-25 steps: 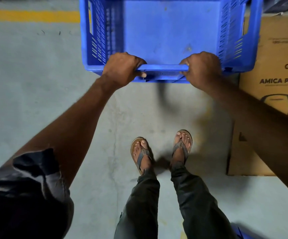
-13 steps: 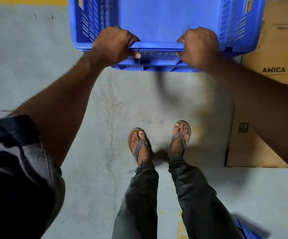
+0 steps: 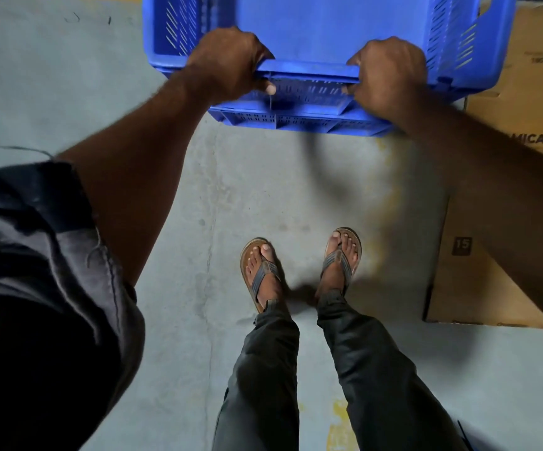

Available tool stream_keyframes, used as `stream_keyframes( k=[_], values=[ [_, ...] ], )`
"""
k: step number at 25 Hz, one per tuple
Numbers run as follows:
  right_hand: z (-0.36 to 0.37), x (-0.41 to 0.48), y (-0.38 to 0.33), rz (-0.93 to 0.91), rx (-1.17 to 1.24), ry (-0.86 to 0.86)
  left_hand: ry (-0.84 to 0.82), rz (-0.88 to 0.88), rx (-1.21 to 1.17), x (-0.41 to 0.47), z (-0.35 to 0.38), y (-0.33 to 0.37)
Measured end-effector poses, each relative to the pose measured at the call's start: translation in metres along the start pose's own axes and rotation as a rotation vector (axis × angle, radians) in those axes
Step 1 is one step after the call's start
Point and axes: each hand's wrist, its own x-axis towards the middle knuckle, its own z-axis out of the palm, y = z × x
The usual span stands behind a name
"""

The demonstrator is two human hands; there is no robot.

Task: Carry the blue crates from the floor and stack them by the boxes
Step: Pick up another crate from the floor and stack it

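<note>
1. The blue crate (image 3: 328,34) is at the top of the view, straight ahead of the person. It is empty and seems to be carried clear of the floor (image 3: 279,190), with its slotted near wall tipped towards the camera.
2. Both hands grasp it by the near rim. The left hand (image 3: 227,65) is close to the left corner and the right hand (image 3: 390,70) is further along. The fingers (image 3: 270,89) are clenched round the lip, with the tips showing underneath it.
3. The crate's right side overlaps a brown cardboard box (image 3: 524,92) that stands on the floor to the right. I cannot tell whether the two touch.
4. The sandalled feet (image 3: 260,271) stand on bare concrete, well back from the crate and just beside the box's near corner.
5. What could go wrong, as I judge it:
   - The whole load hangs from one rim, so the far end may swing down. That would twist the lip out of the fingers and drop the crate near open toes.
   - The right corner could catch the box's top edge on the way down. That would dent the cardboard or leave the crate sitting crooked.
   - Fingers tucked under the lip could be pinched if the crate lands against something before they let go.
   - The crate hides where it will land, so it could be set down off line.
</note>
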Motion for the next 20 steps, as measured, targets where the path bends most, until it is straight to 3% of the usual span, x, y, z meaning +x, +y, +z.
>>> stream_keyframes(
  k=[20],
  values=[
    [0.005,-0.005,0.004,0.014,-0.014,-0.052,-0.041,-0.081,0.016,0.001,0.004,0.014]
  ],
)
